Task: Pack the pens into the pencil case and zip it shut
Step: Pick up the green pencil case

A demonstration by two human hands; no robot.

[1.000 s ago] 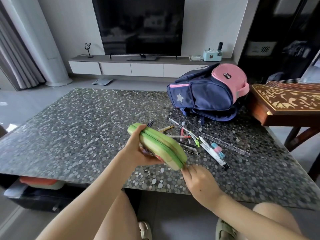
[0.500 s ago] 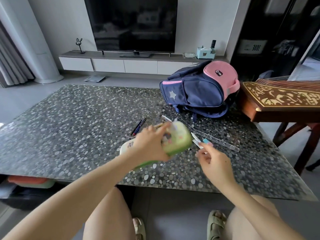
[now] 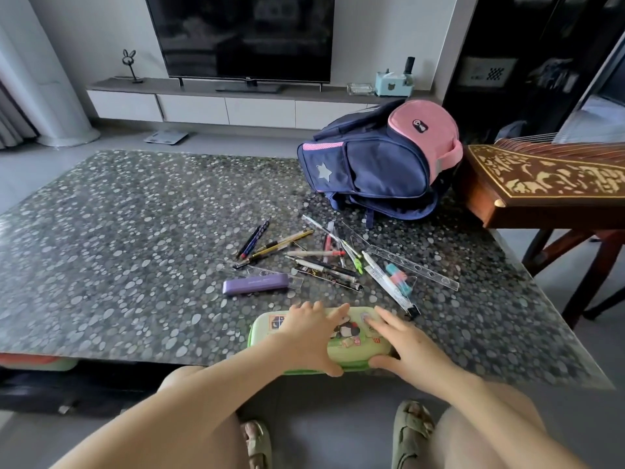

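The green pencil case (image 3: 355, 346) with cartoon stickers lies flat and closed at the table's front edge. My left hand (image 3: 307, 333) rests on its left half, thumb hooked over the near side. My right hand (image 3: 402, 340) covers its right end, thumb on the near edge. Behind the case, several pens and pencils (image 3: 321, 255) lie scattered on the table, with a purple slim box (image 3: 256, 283), a clear ruler (image 3: 412, 269) and a pink-and-teal eraser (image 3: 399, 279) among them.
A navy and pink backpack (image 3: 378, 164) stands behind the pens. A carved wooden instrument (image 3: 548, 184) juts in at the right. The pebble-patterned table (image 3: 118, 248) stretches left. A TV (image 3: 240, 35) on a low cabinet is beyond.
The case was held up in my left hand, turned over, and now lies flat at the table's front edge with both hands on it.
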